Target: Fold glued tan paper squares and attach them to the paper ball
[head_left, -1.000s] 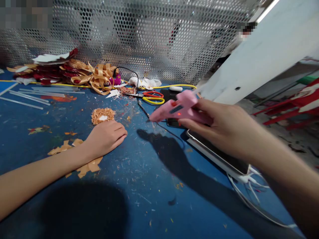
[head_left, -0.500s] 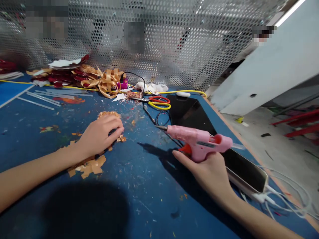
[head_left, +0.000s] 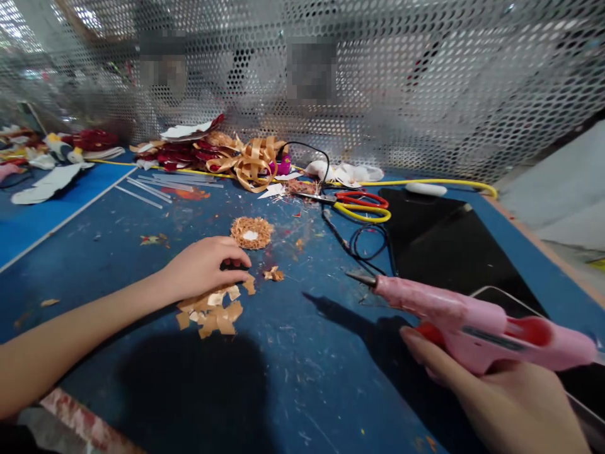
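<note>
A scuffed blue tabletop (head_left: 293,378) runs between the hands, up to a perforated metal screen (head_left: 378,82) across the top.
At right, a flat, glossy black slab (head_left: 439,233) lies behind the pink plastic glue gun (head_left: 442,309), which the right hand (head_left: 524,400) grips, nozzle leftward. Left of centre, the left hand (head_left: 205,268) curls loosely, holding what, if anything, I can't tell. Red-and-yellow-handled scissors (head_left: 362,219) lie upper centre; cut tan scraps (head_left: 220,318) sit below that hand, a shaggy tan disc (head_left: 250,236) just above.
</note>
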Tool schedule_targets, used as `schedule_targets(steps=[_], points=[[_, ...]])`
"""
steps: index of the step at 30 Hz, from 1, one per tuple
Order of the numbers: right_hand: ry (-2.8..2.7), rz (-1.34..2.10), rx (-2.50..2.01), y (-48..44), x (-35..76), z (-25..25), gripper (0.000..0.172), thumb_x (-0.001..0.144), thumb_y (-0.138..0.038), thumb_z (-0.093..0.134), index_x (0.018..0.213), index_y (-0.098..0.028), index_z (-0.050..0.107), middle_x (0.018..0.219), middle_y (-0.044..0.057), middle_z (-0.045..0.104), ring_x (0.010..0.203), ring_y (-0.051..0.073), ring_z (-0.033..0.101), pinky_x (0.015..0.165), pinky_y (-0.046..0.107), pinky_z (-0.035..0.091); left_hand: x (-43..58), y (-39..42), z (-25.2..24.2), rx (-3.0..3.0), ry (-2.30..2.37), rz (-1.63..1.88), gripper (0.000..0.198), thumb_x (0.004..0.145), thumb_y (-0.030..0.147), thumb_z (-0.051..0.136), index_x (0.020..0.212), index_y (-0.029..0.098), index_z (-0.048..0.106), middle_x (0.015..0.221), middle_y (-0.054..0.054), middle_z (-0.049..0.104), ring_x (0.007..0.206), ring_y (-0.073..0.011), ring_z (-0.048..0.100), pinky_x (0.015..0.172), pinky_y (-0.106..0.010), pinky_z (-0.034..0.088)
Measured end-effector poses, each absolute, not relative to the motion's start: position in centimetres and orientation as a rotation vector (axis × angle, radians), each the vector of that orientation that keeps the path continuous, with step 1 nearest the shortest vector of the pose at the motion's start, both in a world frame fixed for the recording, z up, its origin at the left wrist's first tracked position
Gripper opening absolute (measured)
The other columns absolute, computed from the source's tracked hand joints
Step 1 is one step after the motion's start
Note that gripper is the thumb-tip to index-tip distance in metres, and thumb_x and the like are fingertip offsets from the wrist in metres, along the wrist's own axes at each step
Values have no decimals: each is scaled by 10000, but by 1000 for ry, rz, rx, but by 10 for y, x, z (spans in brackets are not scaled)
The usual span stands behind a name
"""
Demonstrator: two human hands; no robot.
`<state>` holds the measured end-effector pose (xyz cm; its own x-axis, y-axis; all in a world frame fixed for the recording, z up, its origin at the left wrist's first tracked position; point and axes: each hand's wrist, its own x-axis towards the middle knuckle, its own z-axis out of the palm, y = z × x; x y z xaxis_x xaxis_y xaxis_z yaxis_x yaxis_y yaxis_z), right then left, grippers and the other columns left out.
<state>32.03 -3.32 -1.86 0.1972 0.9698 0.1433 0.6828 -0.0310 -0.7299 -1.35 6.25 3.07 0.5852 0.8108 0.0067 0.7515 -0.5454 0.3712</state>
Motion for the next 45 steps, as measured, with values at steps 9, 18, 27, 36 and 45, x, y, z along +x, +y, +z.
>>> schedule_targets(steps=[9, 18, 27, 36, 45], points=[[-1493, 578, -1932, -34, 323, -20, 289, 573, -584, 690, 532, -297, 695, 452, 53, 599, 410, 291, 560, 363, 401, 438, -13, 63, 20, 2503, 1131, 255, 170, 926, 272, 493, 822, 181, 592, 945, -30, 604, 950, -173, 527, 833, -292, 430], [-1445, 573, -1913, -33, 316, -16, 276, 543, -565, 701, 538, -289, 696, 443, 45, 594, 417, 297, 566, 438, 432, 498, -10, 56, 40, 2280, 1240, 474, 78, 856, 182, 518, 792, 174, 562, 729, 26, 629, 619, -81, 565, 583, -204, 439], [-1474, 573, -1749, -35, 310, -9, 253, 615, -483, 700, 619, -233, 661, 535, 40, 641, 517, 275, 627, 471, 380, 524, 1, 43, 43, 2072, 1109, 537, 80, 806, 251, 607, 820, 172, 617, 730, -11, 704, 629, -106, 640, 564, -213, 497], [-1489, 401, -1719, -42, 304, -3, 190, 685, -385, 694, 663, -231, 584, 638, 28, 644, 580, 218, 616, 504, 336, 492, 67, 18, 9, 2272, 791, 283, 44, 825, 179, 622, 848, 209, 645, 812, 39, 683, 696, -93, 615, 647, -203, 456], [-1820, 300, -1504, -41, 317, -5, 164, 693, -263, 627, 654, -241, 470, 560, -23, 533, 462, 135, 512, 406, 252, 413, 40, 18, -1, 2931, 703, 509, 280, 963, 230, 383, 832, 201, 630, 714, -10, 619, 609, -125, 569, 526, -256, 385]])
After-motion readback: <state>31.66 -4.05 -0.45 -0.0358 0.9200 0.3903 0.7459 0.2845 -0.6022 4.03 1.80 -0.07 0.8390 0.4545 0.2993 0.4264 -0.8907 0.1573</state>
